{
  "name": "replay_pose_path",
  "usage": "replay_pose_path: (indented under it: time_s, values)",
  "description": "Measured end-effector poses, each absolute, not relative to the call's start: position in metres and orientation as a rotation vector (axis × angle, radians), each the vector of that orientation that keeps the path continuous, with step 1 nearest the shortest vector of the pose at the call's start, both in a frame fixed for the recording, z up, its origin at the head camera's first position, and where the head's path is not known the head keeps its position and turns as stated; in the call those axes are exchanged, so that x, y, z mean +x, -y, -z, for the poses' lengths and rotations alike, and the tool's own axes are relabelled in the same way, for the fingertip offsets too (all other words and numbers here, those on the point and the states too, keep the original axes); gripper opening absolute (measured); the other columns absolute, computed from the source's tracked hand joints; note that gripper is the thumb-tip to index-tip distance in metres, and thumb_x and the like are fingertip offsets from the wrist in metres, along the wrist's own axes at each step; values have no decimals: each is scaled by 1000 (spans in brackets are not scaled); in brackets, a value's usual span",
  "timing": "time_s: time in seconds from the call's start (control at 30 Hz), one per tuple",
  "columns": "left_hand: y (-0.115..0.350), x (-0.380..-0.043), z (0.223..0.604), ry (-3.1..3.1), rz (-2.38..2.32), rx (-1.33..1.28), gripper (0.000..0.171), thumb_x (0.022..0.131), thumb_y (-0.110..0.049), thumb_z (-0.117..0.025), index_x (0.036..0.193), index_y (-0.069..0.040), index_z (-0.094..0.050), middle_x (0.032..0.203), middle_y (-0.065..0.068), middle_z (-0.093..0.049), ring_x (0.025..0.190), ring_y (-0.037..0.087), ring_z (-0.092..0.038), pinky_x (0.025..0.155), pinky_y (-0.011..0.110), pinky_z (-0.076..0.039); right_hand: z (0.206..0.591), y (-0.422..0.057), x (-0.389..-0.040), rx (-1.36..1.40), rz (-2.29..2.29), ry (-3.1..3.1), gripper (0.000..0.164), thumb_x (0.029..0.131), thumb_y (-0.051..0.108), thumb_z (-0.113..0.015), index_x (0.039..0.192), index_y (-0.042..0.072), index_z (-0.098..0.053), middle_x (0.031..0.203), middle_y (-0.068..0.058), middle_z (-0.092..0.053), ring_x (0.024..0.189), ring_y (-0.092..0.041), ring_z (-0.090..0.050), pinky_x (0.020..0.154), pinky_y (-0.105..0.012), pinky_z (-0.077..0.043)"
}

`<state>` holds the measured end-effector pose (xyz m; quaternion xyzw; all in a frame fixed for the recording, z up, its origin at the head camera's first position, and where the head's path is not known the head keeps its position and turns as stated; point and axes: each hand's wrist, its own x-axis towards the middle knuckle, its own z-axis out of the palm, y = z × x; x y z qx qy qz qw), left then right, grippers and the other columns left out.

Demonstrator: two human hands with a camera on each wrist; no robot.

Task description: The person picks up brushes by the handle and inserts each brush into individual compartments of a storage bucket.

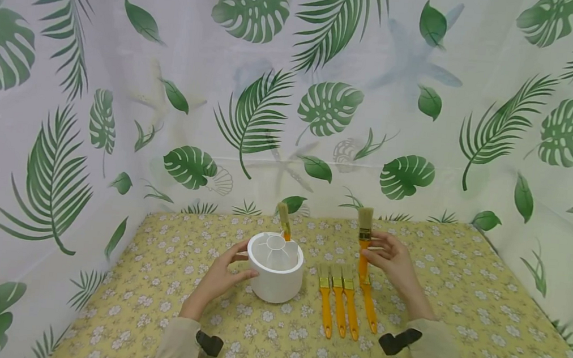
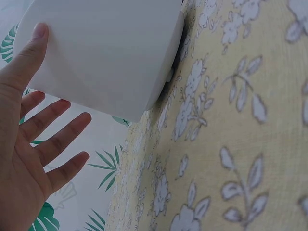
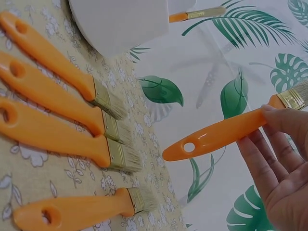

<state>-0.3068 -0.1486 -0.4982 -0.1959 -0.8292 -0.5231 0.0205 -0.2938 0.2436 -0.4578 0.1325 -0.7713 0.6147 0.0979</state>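
A white round holder [image 1: 277,283] with a ring and spoke-like dividers inside stands on the table. One paintbrush [image 1: 285,219] leans in it, bristles up. My left hand [image 1: 229,273] holds the holder's left side, thumb on its wall and fingers around the back; in the left wrist view, the thumb lies on the white wall [image 2: 106,53]. Raised over the table, an orange-handled paintbrush [image 3: 221,132] is pinched bristles up between the thumb and fingers of my right hand [image 1: 392,262]. Below it lies another paintbrush [image 1: 369,308], just right of several more paintbrushes [image 1: 339,306] in a row.
A yellow floral cloth [image 1: 166,271] covers the table. Behind it hangs a white curtain [image 1: 280,138] printed with green leaves, which also closes off both sides. The row of brushes lies right of the holder, handles towards me.
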Motion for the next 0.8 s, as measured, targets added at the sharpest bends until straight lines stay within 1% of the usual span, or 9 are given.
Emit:
replay_pose_path:
  time_s: [0.1, 0.2, 0.3, 0.47, 0.63, 0.8]
  values:
    - [149, -307, 498, 2573, 1621, -608, 72, 75, -40, -75, 137, -42, -38, 135, -5, -48, 119, 29, -51, 95, 59, -40, 456, -239, -294, 404, -1820, 2283, 49, 88, 10, -64, 130, -4, -45, 113, -24, -56, 87, -1, -61, 75, -21, -54]
    - [148, -307, 498, 2575, 1619, -608, 72, 75, -40, -75, 137, -43, -38, 135, -6, -47, 119, 28, -51, 95, 59, -41, 455, -236, -294, 413, -1818, 2283, 49, 88, 10, -64, 130, -4, -44, 115, -28, -54, 88, 0, -60, 75, -20, -53]
    - [148, -307, 498, 2577, 1619, -610, 72, 75, -41, -75, 137, -42, -39, 136, -6, -47, 119, 28, -52, 95, 59, -41, 454, -233, -294, 424, -1814, 2282, 48, 88, 11, -64, 130, -3, -45, 115, -27, -54, 88, -1, -60, 76, -21, -54]
    - [149, -308, 498, 2582, 1613, -610, 70, 75, -41, -74, 136, -42, -40, 136, -6, -48, 118, 29, -52, 94, 58, -42, 454, -229, -295, 419, -1797, 2281, 47, 87, 13, -66, 128, -1, -47, 112, -20, -58, 88, -2, -61, 76, -21, -54]
    - [149, -307, 498, 2586, 1607, -603, 70, 75, -41, -74, 136, -42, -40, 136, -6, -47, 118, 26, -52, 94, 58, -43, 454, -225, -296, 449, -1793, 2270, 45, 86, 12, -66, 125, -1, -49, 110, -16, -60, 88, -2, -61, 76, -20, -53]
    - [148, -307, 498, 2580, 1613, -610, 71, 75, -41, -74, 137, -41, -39, 137, -5, -47, 118, 28, -52, 93, 58, -43, 453, -219, -297, 465, -1797, 2258, 45, 86, 11, -66, 125, -1, -49, 110, -17, -60, 88, -5, -61, 75, -22, -54]
